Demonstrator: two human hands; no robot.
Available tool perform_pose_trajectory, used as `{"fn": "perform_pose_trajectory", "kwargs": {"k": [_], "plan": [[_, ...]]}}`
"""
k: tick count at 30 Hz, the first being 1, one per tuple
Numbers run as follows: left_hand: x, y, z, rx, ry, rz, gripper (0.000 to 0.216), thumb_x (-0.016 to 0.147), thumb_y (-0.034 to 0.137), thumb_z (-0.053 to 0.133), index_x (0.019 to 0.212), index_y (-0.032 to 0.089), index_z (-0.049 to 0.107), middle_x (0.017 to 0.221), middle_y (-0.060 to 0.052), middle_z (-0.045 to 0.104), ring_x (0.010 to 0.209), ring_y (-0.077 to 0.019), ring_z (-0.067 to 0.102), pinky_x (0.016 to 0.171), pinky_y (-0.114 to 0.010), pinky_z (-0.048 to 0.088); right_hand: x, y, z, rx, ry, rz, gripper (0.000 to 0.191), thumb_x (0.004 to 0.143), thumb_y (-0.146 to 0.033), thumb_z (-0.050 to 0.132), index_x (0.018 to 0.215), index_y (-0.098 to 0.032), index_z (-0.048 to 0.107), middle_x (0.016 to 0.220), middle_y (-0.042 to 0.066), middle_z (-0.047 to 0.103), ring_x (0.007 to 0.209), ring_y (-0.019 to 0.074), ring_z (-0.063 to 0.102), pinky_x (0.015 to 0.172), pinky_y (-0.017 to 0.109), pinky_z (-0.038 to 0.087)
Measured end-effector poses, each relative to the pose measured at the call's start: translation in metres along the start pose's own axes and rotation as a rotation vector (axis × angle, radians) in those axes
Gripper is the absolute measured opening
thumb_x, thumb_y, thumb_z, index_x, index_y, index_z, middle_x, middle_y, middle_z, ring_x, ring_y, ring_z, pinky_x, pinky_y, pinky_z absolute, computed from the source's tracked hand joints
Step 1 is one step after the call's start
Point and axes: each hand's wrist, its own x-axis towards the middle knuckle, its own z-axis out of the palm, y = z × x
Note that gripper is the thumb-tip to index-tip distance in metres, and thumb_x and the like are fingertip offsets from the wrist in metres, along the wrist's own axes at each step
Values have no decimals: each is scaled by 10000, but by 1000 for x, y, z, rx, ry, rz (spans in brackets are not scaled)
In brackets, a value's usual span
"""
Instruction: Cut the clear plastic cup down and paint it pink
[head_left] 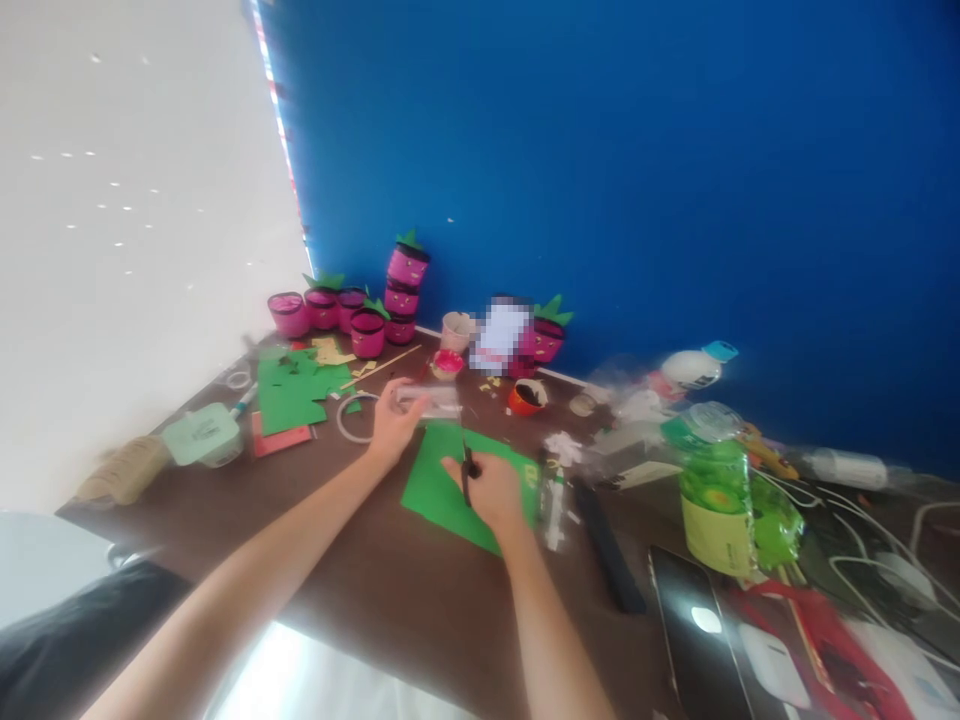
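My right hand (491, 490) is closed around a pair of scissors (470, 468) with dark handles, the blades pointing away from me. It rests over a sheet of green paper (435, 490) on the table. Small yellow pieces (531, 474) lie at the sheet's right side. Beyond the sheet's far left corner, my left hand (396, 420) has its thumb and fingers around the left end of a clear plastic case (442, 403). What the case contains cannot be made out. A pale ring (351, 418) lies just left of that hand.
Magenta cups (367, 333) with green leaves stand along the blue wall. A cut green sheet (289, 400) lies left. A red cup of dark paint (527, 398) and a pink paint bowl (448, 364) sit behind. At right are a green bottle (716, 510), cables and a tablet (694, 640).
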Motion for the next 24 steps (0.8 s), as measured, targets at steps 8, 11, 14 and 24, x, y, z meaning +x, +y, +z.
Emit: {"fn": "perform_pose_trajectory", "kwargs": {"k": [8,11,14,24], "plan": [[-1,-1,1,-37,-67,-6,426,610,354,703,948,179,511,766,3,584,675,-111,563,654,-232,457,-2,-1,2,-52,-13,-2,540,765,-630,409,466,-190,501,457,9,501,441,120,440,466,229,225],[-1,-2,1,-46,-62,-7,436,594,366,713,934,182,512,776,6,578,680,-112,561,654,-238,456,-2,-2,2,-82,-18,-9,546,763,-638,411,475,-187,521,472,23,523,461,129,461,476,234,229],[-2,-2,1,-26,-57,-9,430,594,365,713,923,183,504,768,7,578,672,-108,558,645,-231,452,-2,-2,3,-99,-18,-6,556,766,-646,400,480,-188,532,480,31,533,481,139,478,477,236,232],[-1,-8,1,-70,-58,-23,445,616,369,701,956,187,479,771,11,567,674,-108,562,652,-232,457,2,3,11,-77,11,1,590,765,-662,374,415,-194,453,424,12,445,435,122,397,450,238,208]]}}
